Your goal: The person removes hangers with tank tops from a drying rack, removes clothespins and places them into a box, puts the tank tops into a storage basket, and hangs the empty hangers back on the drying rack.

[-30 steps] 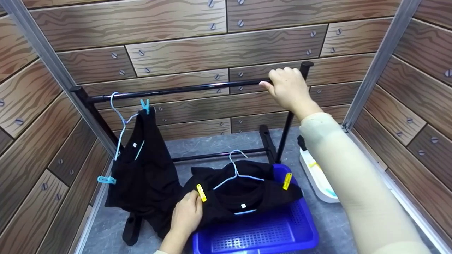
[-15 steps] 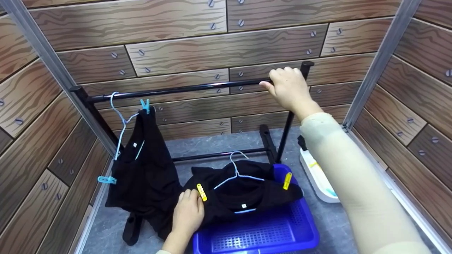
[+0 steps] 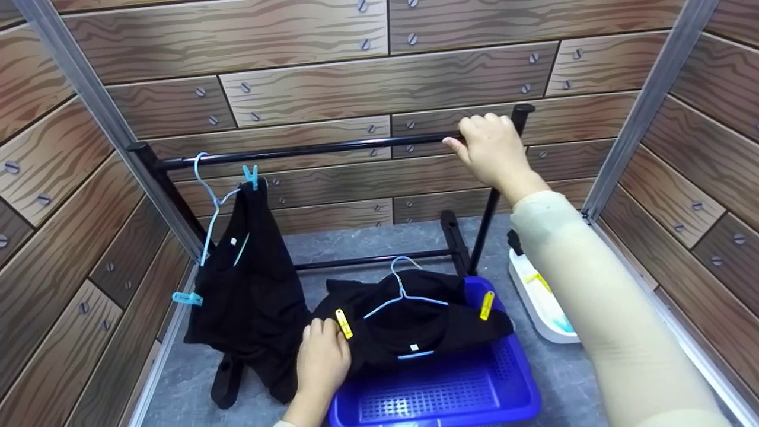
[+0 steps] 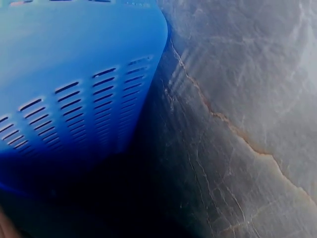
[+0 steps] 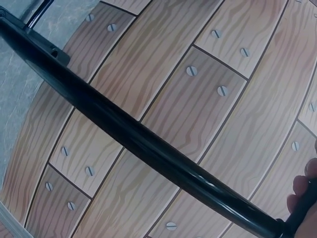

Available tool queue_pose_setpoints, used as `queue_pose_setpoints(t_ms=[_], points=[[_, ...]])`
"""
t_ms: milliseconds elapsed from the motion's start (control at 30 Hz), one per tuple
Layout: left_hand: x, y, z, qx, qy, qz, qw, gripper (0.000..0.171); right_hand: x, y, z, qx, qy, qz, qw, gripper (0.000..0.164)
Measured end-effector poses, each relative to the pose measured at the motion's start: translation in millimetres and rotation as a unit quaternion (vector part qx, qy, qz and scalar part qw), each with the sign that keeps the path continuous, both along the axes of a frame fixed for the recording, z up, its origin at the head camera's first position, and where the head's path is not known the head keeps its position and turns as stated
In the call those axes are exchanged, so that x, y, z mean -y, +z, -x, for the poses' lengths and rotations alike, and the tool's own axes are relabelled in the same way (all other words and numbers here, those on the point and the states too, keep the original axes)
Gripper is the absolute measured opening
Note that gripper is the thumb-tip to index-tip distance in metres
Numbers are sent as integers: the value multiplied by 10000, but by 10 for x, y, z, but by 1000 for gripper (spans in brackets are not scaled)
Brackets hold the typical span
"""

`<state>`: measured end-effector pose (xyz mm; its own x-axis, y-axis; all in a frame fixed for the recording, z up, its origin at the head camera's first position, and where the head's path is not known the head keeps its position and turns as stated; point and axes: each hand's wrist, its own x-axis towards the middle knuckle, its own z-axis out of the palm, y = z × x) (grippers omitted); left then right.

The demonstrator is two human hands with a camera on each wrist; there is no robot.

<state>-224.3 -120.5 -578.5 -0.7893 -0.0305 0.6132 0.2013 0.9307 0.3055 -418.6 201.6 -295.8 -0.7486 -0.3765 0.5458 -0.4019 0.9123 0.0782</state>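
My right hand (image 3: 491,148) grips the rack's black top rail (image 3: 332,146) near its right end; in the right wrist view its curled fingers (image 5: 303,184) show at the right edge. My left hand (image 3: 323,359) holds the left shoulder of a black tank top (image 3: 456,332), beside a yellow clothespin (image 3: 343,323). This top lies over the blue basket on a light blue hanger (image 3: 402,284). Another yellow clothespin (image 3: 487,305) sits on its right shoulder. The left wrist view shows little of the hand, and the fingertips are partly hidden against the dark cloth.
A second black top (image 3: 255,267) hangs at the rail's left end on a hanger (image 3: 212,196), with blue clothespins (image 3: 251,177) on it. The blue basket (image 3: 525,391) stands on the grey floor. A white tray (image 3: 542,305) with clothespins lies right of it. Plank-patterned walls (image 3: 332,83) enclose the rack.
The head view has shifted slightly, so everything appears a little farther right. Both hands keep their places on the rail and the black tank top.
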Motion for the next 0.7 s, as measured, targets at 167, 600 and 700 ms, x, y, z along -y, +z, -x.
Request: queue_pose_setpoints(t_ms=[167,600,700], points=[[-9,-4,4,161,222,61,9996,14,-2,-16,3,-119,61,97,9999,52],[-21,1,11,331,305,-82,9990,13,9,-40,-44,-261,560,1454,9874,43],[-13,-6,2,338,336,-104,9988,13,11,-41,-44,-337,817,1751,9806,34]])
